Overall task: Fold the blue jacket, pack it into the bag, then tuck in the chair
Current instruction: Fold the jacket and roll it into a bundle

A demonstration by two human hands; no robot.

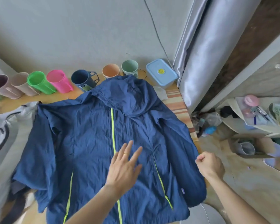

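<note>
Blue jacket (90, 139) flat under spread left hand (124, 168), right hand (208, 164) pinching its sleeve edge

Plain grey wall (71, 29), silvery curtain (205, 50); wooden table (44, 97), daylight

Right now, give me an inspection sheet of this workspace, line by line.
Surface: wooden table, mostly covered; striped cloth at its right edge.
Job's things: blue jacket spread flat, zipper up, hood toward the wall, not yet folded; grey bag at the left, under one sleeve.
Clutter: row of cups along the wall, dark blue mug, lidded blue container.
Hands: left hand flat on the jacket's middle; right hand pinching the right sleeve edge.
Cables: one grey cable running down the wall.
Surroundings: grey curtain, crowded side shelf; chair not clearly seen.
</note>
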